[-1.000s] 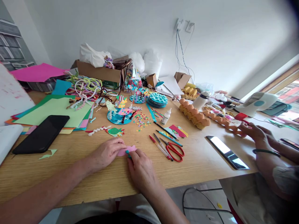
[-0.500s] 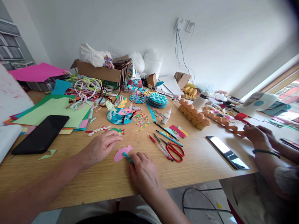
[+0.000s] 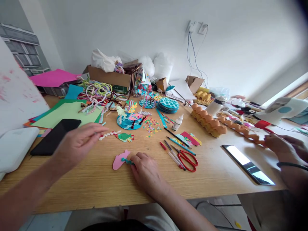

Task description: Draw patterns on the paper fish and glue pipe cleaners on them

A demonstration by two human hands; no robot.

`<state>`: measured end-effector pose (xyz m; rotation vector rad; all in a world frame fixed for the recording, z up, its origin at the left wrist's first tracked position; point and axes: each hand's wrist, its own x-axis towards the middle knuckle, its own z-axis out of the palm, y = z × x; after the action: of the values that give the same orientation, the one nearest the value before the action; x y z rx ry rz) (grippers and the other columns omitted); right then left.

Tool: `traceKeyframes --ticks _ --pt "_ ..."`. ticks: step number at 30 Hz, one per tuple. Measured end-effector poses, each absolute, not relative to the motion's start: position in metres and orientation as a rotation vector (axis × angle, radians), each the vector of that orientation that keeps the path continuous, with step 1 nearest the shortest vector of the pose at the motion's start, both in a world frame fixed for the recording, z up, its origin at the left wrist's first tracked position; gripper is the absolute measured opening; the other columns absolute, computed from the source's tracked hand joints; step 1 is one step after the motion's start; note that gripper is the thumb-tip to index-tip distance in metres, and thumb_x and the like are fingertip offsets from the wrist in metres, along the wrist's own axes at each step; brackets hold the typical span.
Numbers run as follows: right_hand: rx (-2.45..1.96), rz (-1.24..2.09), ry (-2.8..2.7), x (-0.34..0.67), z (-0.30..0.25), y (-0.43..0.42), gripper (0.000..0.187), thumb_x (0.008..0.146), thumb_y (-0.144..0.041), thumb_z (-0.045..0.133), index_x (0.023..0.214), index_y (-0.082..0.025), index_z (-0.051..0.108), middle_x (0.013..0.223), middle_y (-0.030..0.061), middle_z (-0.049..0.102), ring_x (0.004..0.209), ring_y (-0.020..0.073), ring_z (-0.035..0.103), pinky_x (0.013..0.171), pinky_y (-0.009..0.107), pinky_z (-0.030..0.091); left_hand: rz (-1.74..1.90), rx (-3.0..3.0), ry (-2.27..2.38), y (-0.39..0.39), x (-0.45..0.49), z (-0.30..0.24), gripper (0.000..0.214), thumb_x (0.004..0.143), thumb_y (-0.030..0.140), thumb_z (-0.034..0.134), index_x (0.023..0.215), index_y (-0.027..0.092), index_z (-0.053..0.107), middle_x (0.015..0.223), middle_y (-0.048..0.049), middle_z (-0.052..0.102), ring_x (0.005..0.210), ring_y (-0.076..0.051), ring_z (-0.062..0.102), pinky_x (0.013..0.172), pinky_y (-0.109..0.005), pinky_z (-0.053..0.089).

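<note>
A pink paper fish [image 3: 119,160] lies flat on the wooden table in front of me. Across its right side reaches a short teal twisted pipe cleaner [image 3: 125,160], its other end under the fingers of my right hand [image 3: 146,171], which pinch it against the tabletop. My left hand [image 3: 78,144], slightly blurred, is raised over the table beside the black phone [image 3: 55,136]. Its fingers stretch to the right, a little apart, and I see nothing held. Beyond them lie a green paper fish [image 3: 125,137] and a white-and-red twisted pipe cleaner [image 3: 108,135].
Red-handled scissors [image 3: 189,160], pens [image 3: 170,155] and a glue bottle [image 3: 177,122] lie or stand to the right. Behind are a blue fish decoration [image 3: 130,122], confetti [image 3: 151,126] and coloured paper [image 3: 64,114]. At far right another person's hands [image 3: 281,146] hold an orange egg-carton strip [image 3: 240,130].
My left hand has lifted and moved left, away from the green fish. The pink fish has turned slightly, while my right hand stays on the teal pipe cleaner. The view has shifted left.
</note>
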<state>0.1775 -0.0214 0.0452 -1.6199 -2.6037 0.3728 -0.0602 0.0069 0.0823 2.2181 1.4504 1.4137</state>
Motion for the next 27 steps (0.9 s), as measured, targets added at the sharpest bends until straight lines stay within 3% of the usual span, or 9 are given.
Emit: traceKeyframes --ticks 3,7,16,21,27 --pt "-1.503 0.359 -2.714 0.167 0.052 -0.013 0.024 0.098 -0.012 0.052 0.113 -0.017 0.071 0.106 0.011 0.074 0.099 0.0245 0.07 0.08 0.032 0.051 1.716 1.881 1.535 -0.004 -0.078 0.097 0.02 0.086 0.027 0.063 0.101 0.025 0.076 0.096 0.0008 0.076 0.085 -0.016 0.068 0.078 -0.027 0.057" --pt "-1.311 0.314 -2.828 0.146 0.059 -0.003 0.027 0.095 -0.008 0.053 0.114 -0.014 0.071 0.106 0.0119 0.074 0.099 0.0244 0.071 0.081 0.032 0.052 2.091 1.465 1.322 -0.013 -0.089 0.102 0.019 0.078 0.015 0.068 0.094 0.021 0.076 0.087 0.0019 0.073 0.076 -0.012 0.065 0.071 -0.022 0.053" --pt "-1.054 0.195 -2.895 0.087 0.051 0.019 0.025 0.095 -0.01 0.051 0.112 -0.012 0.069 0.103 0.0138 0.074 0.091 0.0261 0.072 0.071 0.033 0.055 2.105 1.34 1.371 -0.019 -0.097 0.093 0.015 0.073 0.016 0.069 0.085 0.022 0.075 0.083 0.0016 0.071 0.072 -0.013 0.063 0.066 -0.026 0.052" --pt "-1.018 0.18 -2.906 0.065 0.051 0.027 0.023 0.094 -0.01 0.053 0.11 -0.012 0.07 0.107 0.0137 0.074 0.095 0.0251 0.072 0.073 0.032 0.056 2.096 1.325 1.382 -0.02 -0.101 0.089 0.014 0.073 0.018 0.07 0.086 0.021 0.074 0.081 0.0017 0.071 0.073 -0.013 0.063 0.067 -0.025 0.053" --pt "-1.029 0.199 -2.876 0.055 0.063 0.027 0.024 0.097 -0.017 0.053 0.115 -0.012 0.069 0.109 0.0128 0.073 0.1 0.0253 0.07 0.076 0.033 0.056 1.908 1.678 1.638 -0.021 -0.115 0.078 0.018 0.084 0.025 0.063 0.099 0.025 0.074 0.094 0.0004 0.075 0.078 -0.016 0.067 0.076 -0.03 0.056"
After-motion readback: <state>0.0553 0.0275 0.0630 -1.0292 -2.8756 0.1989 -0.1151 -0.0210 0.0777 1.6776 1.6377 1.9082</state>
